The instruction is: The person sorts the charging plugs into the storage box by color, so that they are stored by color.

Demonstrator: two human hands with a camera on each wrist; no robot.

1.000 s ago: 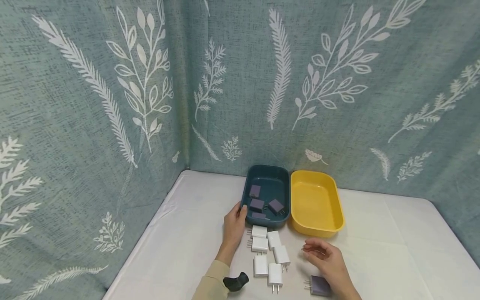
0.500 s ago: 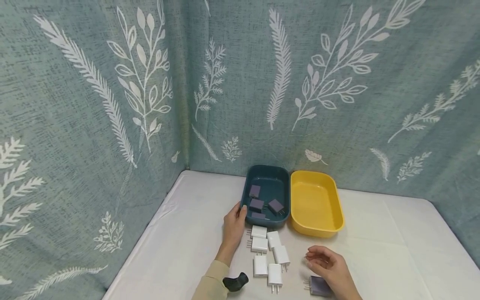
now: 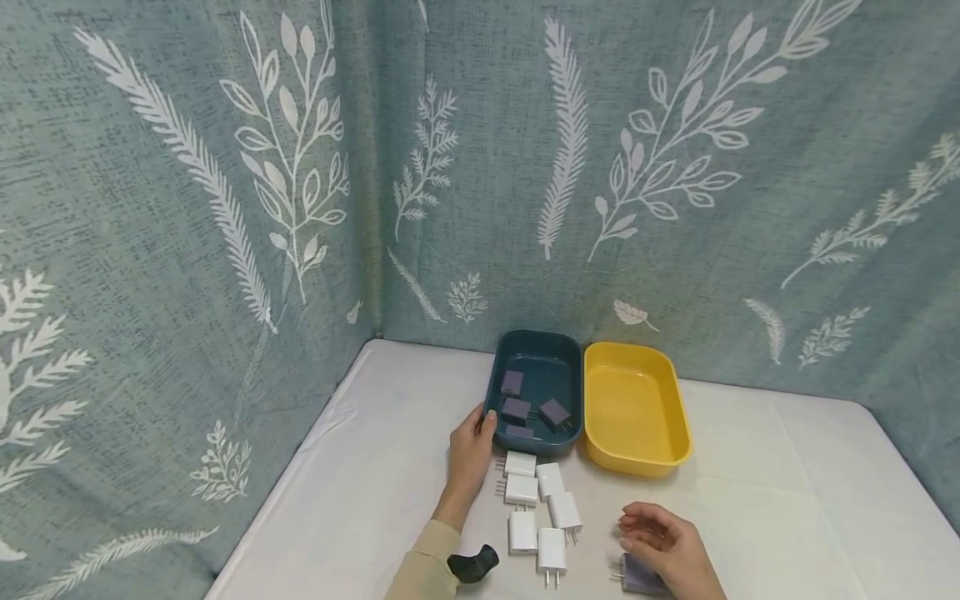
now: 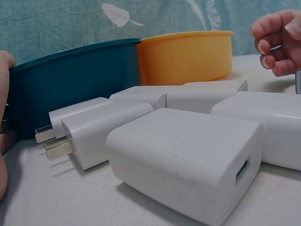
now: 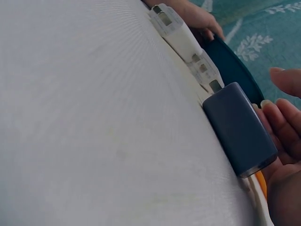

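My left hand [image 3: 471, 454] grips the near left corner of a dark teal tray [image 3: 536, 342], thumb at the rim. Several purple charger plugs [image 3: 554, 413] lie inside it. In front of the tray sit several white charger plugs [image 3: 522, 532], prongs pointing various ways; the left wrist view shows a white charger plug [image 4: 183, 146] close up. My right hand [image 3: 667, 546] hovers loosely curled with nothing between its fingers. Below and beside it lies one purple charger plug [image 3: 640, 577], partly hidden by the hand. The right wrist view shows that purple plug [image 5: 240, 132] near the fingers.
A yellow tray [image 3: 637, 458] stands against the teal tray's right side. Both are on a white-covered table [image 3: 780, 492]. A patterned curtain [image 3: 480, 208] closes off the back and left. A black piece [image 3: 472, 564] is by the left sleeve [image 3: 427, 554].
My right hand has drifted slightly right and toward the near edge, covering more of the loose purple charger plug. The left hand has stayed on the teal tray.
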